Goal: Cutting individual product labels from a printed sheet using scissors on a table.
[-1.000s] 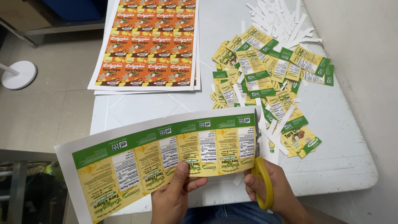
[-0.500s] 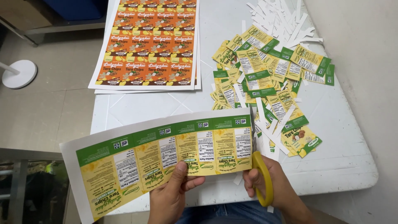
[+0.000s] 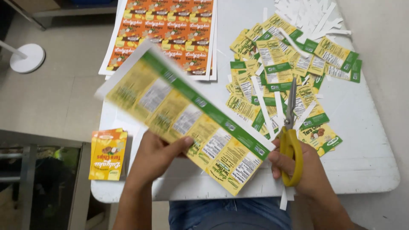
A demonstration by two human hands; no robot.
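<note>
1. The label strip (image 3: 187,123), level half a second ago, now slants over the surface (image 3: 366,170), pinched by left hand (image 3: 155,155) fingers.
2. Right hand (image 3: 304,168) fingers grip yellow scissors (image 3: 291,140), blades now closed and clear of the strip: repositioning between cuts.

Your left hand (image 3: 155,155) holds the strip of labels (image 3: 187,117) above the near left part of the bench (image 3: 366,166), and the strip runs slanted from far left to near right. Your right hand (image 3: 304,168) is just right of the strip's near end, with the scissors (image 3: 290,136) pointing away from you. Behind the scissors lies the heap of cut labels (image 3: 281,72). The paper offcuts (image 3: 311,12) lie at the far right. The stack of printed sheets (image 3: 170,30) lies far left. A single pouch label (image 3: 107,154) lies at the left edge.
</note>
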